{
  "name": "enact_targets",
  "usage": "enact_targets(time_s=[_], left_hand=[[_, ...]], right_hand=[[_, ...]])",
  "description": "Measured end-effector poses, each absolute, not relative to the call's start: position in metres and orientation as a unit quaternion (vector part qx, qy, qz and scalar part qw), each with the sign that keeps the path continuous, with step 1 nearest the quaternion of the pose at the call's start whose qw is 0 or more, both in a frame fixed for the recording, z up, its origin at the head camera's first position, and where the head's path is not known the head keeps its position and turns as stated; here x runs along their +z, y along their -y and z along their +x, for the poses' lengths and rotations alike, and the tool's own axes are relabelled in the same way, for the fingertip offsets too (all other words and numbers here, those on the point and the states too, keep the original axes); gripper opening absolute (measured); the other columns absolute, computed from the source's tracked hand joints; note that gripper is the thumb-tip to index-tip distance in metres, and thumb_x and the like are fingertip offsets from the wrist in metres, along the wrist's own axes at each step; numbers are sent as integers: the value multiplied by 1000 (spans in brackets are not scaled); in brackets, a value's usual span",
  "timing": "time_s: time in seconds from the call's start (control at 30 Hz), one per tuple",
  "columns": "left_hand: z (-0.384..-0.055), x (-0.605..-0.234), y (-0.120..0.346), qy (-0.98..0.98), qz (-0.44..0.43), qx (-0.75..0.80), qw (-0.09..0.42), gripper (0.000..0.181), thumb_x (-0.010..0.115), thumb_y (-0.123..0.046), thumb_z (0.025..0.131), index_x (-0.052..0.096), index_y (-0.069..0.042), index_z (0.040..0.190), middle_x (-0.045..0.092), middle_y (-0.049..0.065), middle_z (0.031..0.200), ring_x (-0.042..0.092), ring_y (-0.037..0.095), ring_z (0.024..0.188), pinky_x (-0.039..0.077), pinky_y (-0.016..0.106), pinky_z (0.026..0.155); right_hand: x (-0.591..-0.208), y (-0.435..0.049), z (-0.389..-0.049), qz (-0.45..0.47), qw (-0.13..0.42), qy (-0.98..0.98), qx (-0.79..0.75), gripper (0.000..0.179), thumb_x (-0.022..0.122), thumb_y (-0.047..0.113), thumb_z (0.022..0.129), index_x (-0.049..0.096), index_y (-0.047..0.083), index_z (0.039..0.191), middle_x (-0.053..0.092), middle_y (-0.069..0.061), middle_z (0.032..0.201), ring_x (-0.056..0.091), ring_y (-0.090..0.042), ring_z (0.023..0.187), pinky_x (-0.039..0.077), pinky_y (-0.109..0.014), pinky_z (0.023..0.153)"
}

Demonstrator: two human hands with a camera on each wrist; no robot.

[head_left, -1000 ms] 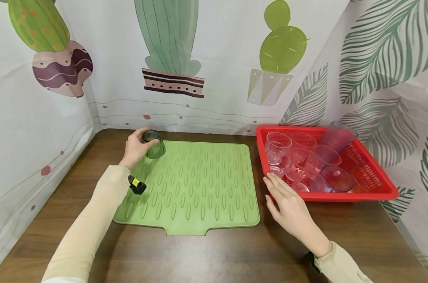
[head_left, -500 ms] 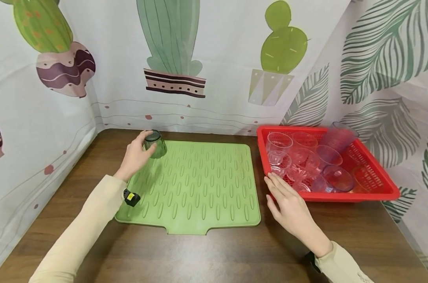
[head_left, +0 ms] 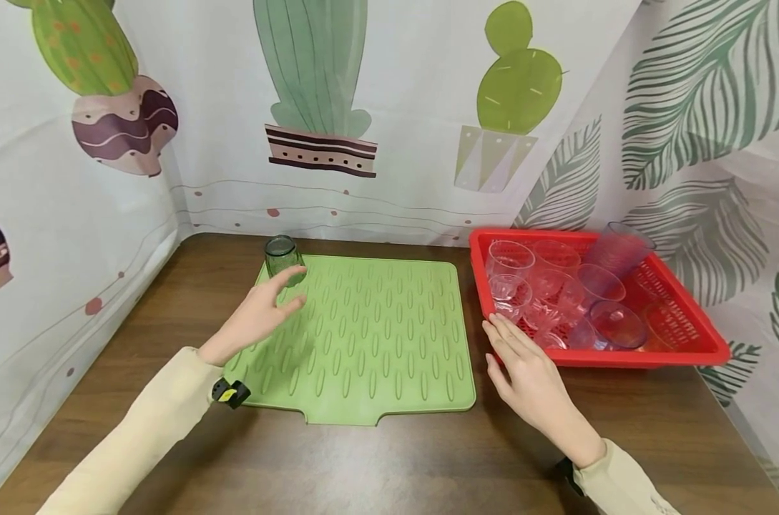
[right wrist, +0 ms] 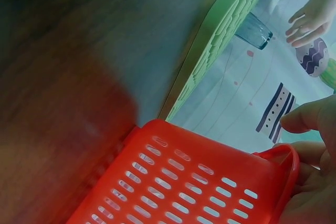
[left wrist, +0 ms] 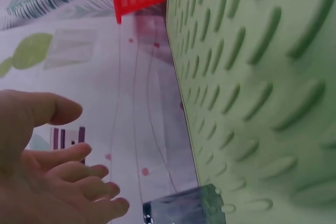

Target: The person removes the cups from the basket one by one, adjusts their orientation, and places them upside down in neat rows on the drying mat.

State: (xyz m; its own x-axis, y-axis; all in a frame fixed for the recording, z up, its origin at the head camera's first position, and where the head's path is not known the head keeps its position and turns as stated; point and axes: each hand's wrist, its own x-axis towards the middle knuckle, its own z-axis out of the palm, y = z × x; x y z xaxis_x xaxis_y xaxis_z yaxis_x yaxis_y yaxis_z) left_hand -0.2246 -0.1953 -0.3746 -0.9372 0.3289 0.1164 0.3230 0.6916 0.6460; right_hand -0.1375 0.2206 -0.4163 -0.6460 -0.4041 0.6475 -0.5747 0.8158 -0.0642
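A dark green-tinted glass [head_left: 282, 257] stands upside down at the back left corner of the green ridged drying mat [head_left: 357, 322]; part of it is behind my left fingers in the head view. My left hand [head_left: 257, 312] hovers in front of the glass, fingers extended and thumb spread, with nothing in its grasp. In the left wrist view the glass [left wrist: 184, 206] lies below the fingertips, apart from them. My right hand [head_left: 524, 375] rests its straight fingers on the near left corner of the red plastic basket [head_left: 621, 357], and its thumb [right wrist: 304, 118] points away from the rim.
Inside the basket are several clear tumblers [head_left: 510, 257] and purple-blue glasses [head_left: 616, 325], one leaning over the back rim. A brown wooden table [head_left: 389, 472] carries mat and basket. Behind it hangs a white cloth [head_left: 415, 107] printed with cacti.
My left hand has let go of the green glass and drawn back toward the front, its fingers opening. The glass stays on the mat. My right hand has not moved.
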Motion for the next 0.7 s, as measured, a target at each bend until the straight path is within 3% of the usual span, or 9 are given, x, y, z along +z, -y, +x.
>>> enact_targets(time_s=[0.13, 0.2, 0.37, 0.5, 0.7], left_hand=[[-216, -378, 191, -918, 212, 335, 18, 54, 53, -16, 99, 35, -3, 148, 37, 22, 152, 42, 42, 134, 37, 59, 108], [-211, -380, 188, -918, 228, 323, 30, 53, 54, -16, 99, 37, -3, 147, 38, 22, 151, 42, 43, 134, 37, 59, 108], [-195, -384, 180, -925, 261, 271, 59, 54, 55, -23, 98, 39, -3, 146, 38, 21, 151, 43, 44, 133, 33, 59, 111], [-182, -385, 176, -926, 279, 234, 95, 55, 55, -24, 98, 39, 0, 145, 37, 24, 151, 36, 45, 137, 29, 59, 113], [-165, -383, 177, -908, 312, 194, 200, 63, 56, -29, 98, 35, 6, 146, 33, 27, 152, 30, 45, 141, 25, 58, 115]], right_hand=[[-417, -221, -138, 275, 321, 896, 135, 55, 76, 6, 71, 63, -3, 124, 62, -21, 129, 59, -34, 120, 36, -31, 113], [-417, -221, -138, 276, 320, 896, 138, 54, 75, 7, 72, 63, -3, 124, 61, -21, 129, 59, -34, 120, 23, -21, 117], [-417, -221, -138, 279, 319, 895, 143, 51, 72, 7, 75, 62, -4, 124, 61, -22, 129, 59, -35, 120, 10, -11, 117], [-417, -221, -138, 281, 321, 893, 146, 51, 72, 7, 75, 62, -5, 124, 61, -22, 129, 59, -36, 120, 10, -11, 117], [-416, -222, -139, 282, 321, 892, 144, 52, 72, 7, 75, 62, -4, 124, 61, -22, 129, 59, -35, 120, 10, -12, 117]])
